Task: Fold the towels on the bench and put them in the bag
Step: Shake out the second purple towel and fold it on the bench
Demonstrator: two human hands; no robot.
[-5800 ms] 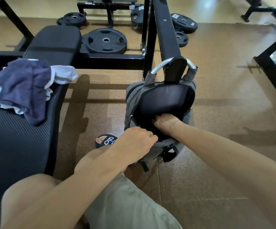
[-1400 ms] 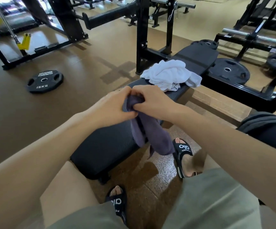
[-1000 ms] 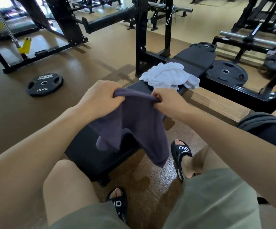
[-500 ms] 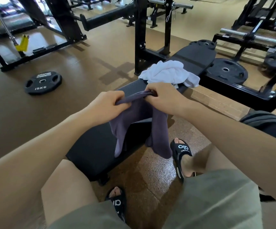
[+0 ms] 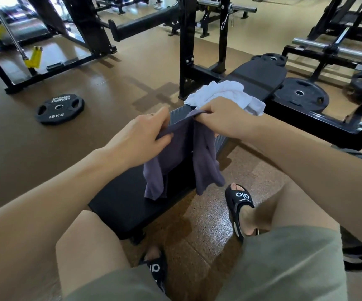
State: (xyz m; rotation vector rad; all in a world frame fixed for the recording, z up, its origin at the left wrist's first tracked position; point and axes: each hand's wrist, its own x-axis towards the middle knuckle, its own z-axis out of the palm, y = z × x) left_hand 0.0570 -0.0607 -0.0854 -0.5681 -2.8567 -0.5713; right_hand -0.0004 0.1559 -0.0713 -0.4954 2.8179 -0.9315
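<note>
A purple towel (image 5: 201, 157) hangs in the air over the black bench (image 5: 128, 198), draped in two drooping halves. My left hand (image 5: 145, 135) grips its left upper edge and my right hand (image 5: 221, 118) pinches the top edge near the middle. A crumpled white towel (image 5: 223, 94) lies on the bench just beyond my right hand. Only a dark sliver of the grey bag (image 5: 358, 157) shows at the right edge behind my right forearm.
A 15 kg weight plate (image 5: 59, 108) lies on the floor to the left. A black rack upright (image 5: 188, 51) stands behind the bench, with more plates (image 5: 301, 94) and bars to the right. My knees and sandalled feet (image 5: 240, 203) are below the towel.
The hands have shifted their grip along the purple towel's top edge and lifted slightly; the towel now hangs in two separate halves instead of bunched between the hands.
</note>
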